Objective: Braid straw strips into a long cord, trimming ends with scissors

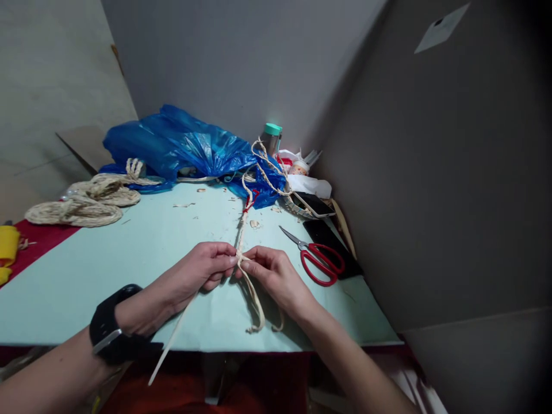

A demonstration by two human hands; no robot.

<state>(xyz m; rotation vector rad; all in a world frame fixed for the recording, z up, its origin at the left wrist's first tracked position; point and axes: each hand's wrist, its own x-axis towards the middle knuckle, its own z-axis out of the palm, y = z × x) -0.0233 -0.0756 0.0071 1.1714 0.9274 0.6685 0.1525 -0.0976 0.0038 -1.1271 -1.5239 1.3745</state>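
Observation:
A pale braided cord (242, 227) runs down the middle of the table, with a red tie (249, 202) round its upper part. At its lower end my left hand (211, 264) pinches the cord from the left, and one long strand (172, 340) trails from under that hand past the table edge. My right hand (273, 273) is closed on the strands at the same spot, fingertips close to those of the left. Loose strand ends (255, 302) hang below the fingers. What lies between the fingertips is partly hidden.
Red-handled scissors (319, 261) lie to the right, beside a dark flat object (330, 244). A phone (314, 204) rests on a basket behind. A blue plastic bag (181, 144), a green-lidded bottle (271, 138) and woven soles (77, 210) stand farther back. Scraps dot the table (142, 253).

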